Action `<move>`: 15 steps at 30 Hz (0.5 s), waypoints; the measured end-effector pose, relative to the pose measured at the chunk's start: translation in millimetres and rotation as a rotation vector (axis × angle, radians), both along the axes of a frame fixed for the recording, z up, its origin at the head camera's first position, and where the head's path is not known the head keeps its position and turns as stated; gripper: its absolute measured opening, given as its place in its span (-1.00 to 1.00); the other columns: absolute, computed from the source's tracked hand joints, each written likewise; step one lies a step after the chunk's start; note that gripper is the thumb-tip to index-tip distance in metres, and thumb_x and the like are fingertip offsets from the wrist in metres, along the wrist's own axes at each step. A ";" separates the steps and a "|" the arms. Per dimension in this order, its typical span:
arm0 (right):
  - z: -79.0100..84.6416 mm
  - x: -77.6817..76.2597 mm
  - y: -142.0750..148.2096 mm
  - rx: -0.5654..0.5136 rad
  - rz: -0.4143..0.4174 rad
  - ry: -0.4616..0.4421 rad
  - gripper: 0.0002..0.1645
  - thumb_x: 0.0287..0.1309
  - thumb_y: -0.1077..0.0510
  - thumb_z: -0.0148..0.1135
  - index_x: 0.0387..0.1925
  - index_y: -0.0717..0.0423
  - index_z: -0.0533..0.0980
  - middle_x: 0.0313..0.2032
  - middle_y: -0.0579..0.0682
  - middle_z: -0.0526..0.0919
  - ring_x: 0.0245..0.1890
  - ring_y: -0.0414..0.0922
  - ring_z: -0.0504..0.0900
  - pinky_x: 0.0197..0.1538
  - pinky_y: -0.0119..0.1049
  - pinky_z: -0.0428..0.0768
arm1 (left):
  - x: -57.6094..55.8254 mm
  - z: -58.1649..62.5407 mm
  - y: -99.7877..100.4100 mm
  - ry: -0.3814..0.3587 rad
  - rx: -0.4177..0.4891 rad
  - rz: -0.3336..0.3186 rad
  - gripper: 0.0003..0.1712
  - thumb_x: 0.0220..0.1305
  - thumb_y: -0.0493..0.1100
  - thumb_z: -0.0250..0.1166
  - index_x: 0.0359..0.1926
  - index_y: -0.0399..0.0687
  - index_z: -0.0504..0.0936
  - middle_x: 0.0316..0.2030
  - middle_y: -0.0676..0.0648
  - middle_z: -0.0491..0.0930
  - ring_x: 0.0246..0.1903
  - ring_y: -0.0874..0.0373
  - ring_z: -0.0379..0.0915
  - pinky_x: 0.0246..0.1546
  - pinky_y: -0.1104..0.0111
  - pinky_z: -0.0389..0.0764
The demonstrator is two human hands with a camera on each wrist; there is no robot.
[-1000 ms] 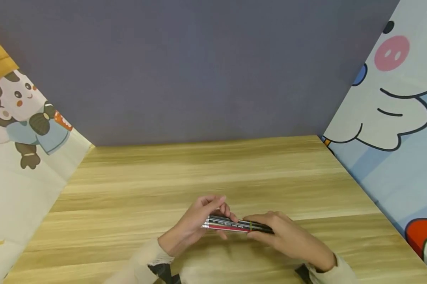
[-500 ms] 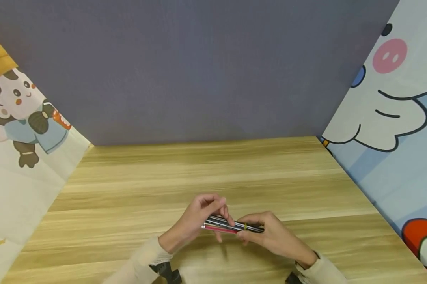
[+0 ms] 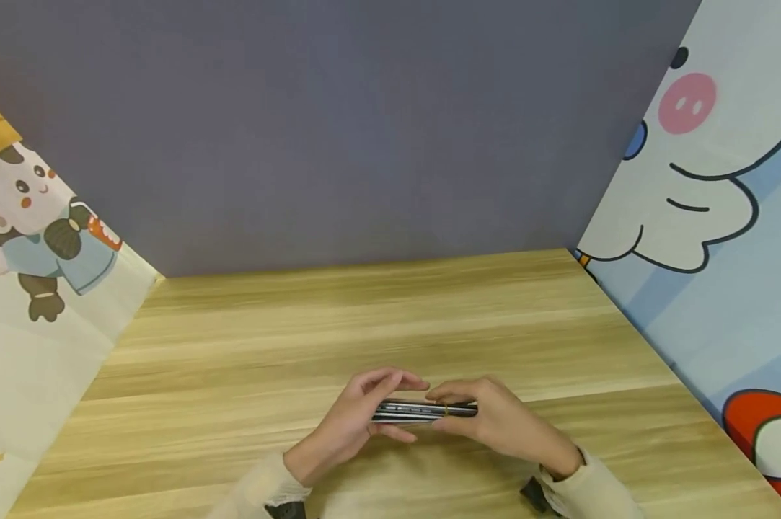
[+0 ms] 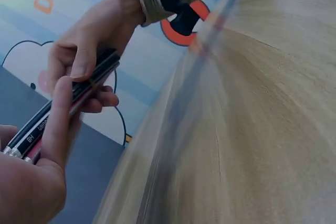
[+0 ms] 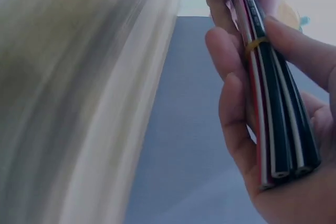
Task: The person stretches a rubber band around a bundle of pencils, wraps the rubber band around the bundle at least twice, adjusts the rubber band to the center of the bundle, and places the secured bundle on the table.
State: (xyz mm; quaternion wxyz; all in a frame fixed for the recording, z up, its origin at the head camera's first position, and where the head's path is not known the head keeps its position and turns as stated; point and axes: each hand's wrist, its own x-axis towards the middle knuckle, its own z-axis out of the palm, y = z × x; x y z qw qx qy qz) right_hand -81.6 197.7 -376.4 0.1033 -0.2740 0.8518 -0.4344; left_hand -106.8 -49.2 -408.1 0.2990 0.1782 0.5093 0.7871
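Note:
A bundle of striped pencils (image 3: 403, 411), mostly black with a red one (image 5: 255, 93), lies level between my two hands above the table. A yellow rubber band (image 5: 256, 44) circles it. My left hand (image 3: 347, 414) holds the end with the silvery ferrules (image 4: 14, 152), its thumb along the pencils. My right hand (image 3: 510, 422) grips the other end near the rubber band, thumb on one side and fingers on the other. In the right wrist view, the flat unsharpened ends (image 5: 281, 174) sit near the right palm. Lettering shows on one black pencil (image 4: 35, 132).
The wood-grain table (image 3: 338, 317) spreads beneath and beyond both hands. A grey panel (image 3: 364, 130) stands at its back edge. Cartoon-printed walls rise at the left (image 3: 59, 389) and at the right (image 3: 721, 317).
The pencil bundle has turned, so the red pencil no longer shows in the head view. My right hand has shifted a little left, closer to the left hand. The left fingers have moved.

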 end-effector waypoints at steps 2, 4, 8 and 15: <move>4.2 -0.6 -2.6 0.037 -0.002 0.044 -0.45 0.25 -0.19 0.29 0.15 0.00 0.58 -0.03 -0.14 0.72 -0.10 -0.28 0.69 -0.10 -0.36 0.68 | 0.0 1.2 -2.7 0.034 0.007 0.028 -0.54 0.59 -0.08 -0.02 0.21 -0.39 0.47 0.18 -0.28 0.53 0.00 -0.16 0.62 -0.27 0.15 0.75; 9.9 -1.0 -0.9 0.053 -0.018 0.053 -0.47 0.26 -0.21 0.27 0.13 -0.03 0.59 -0.08 -0.16 0.73 -0.21 -0.30 0.69 -0.21 -0.37 0.68 | -0.4 4.7 -7.1 0.065 0.013 0.049 -0.57 0.58 -0.11 -0.01 0.22 -0.37 0.47 0.17 -0.30 0.54 0.06 -0.17 0.59 -0.26 0.14 0.75; 19.1 -2.5 5.5 0.072 -0.028 0.058 -0.68 0.27 -0.21 0.26 -0.05 -0.22 0.66 -0.18 -0.32 0.72 -0.27 -0.33 0.66 -0.23 -0.33 0.67 | 0.2 11.2 -14.0 0.143 0.026 0.072 -0.60 0.59 -0.15 -0.04 0.22 -0.35 0.46 0.12 -0.33 0.58 0.10 -0.19 0.57 -0.23 0.08 0.74; 16.2 -8.1 -10.5 0.045 -0.047 0.207 -0.77 0.16 -0.16 0.38 -0.15 -0.28 0.71 -0.26 -0.46 0.70 -0.29 -0.33 0.52 -0.16 -0.27 0.46 | 4.0 14.8 -17.6 0.178 0.051 0.181 -0.63 0.58 -0.12 -0.01 0.11 -0.36 0.49 -0.02 -0.32 0.66 0.01 -0.18 0.63 -0.33 0.05 0.74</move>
